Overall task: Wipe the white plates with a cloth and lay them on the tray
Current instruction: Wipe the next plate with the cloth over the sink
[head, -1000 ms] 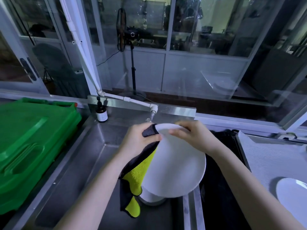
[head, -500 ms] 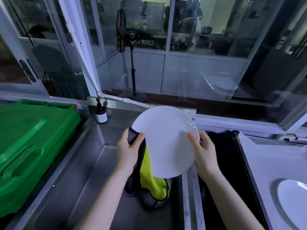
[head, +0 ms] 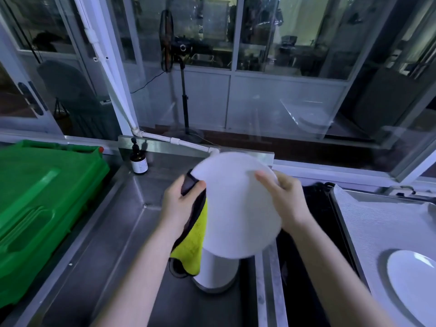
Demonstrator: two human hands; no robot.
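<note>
I hold a white plate [head: 238, 208] up over the steel sink [head: 113, 244], blurred by motion. My left hand [head: 181, 204] grips a yellow cloth with dark edging [head: 192, 237] against the plate's left rim; the cloth hangs down behind it. My right hand [head: 286, 201] grips the plate's right rim, fingers over its face. Under the plate stands a stack of white plates [head: 215, 272] in the sink. Another white plate [head: 415, 279] lies on the grey tray [head: 368, 223] at the right.
A green plastic crate [head: 40, 208] fills the counter to the left. A small brown bottle [head: 139, 161] stands at the sink's back corner beside a white tap pipe [head: 179, 142]. A dark second basin [head: 313, 232] lies between sink and tray. Glass windows run behind.
The plate has turned in my hands, its face tilted more toward the camera and lower. My right hand slid up along the right rim; my left hand and cloth stay at the left rim.
</note>
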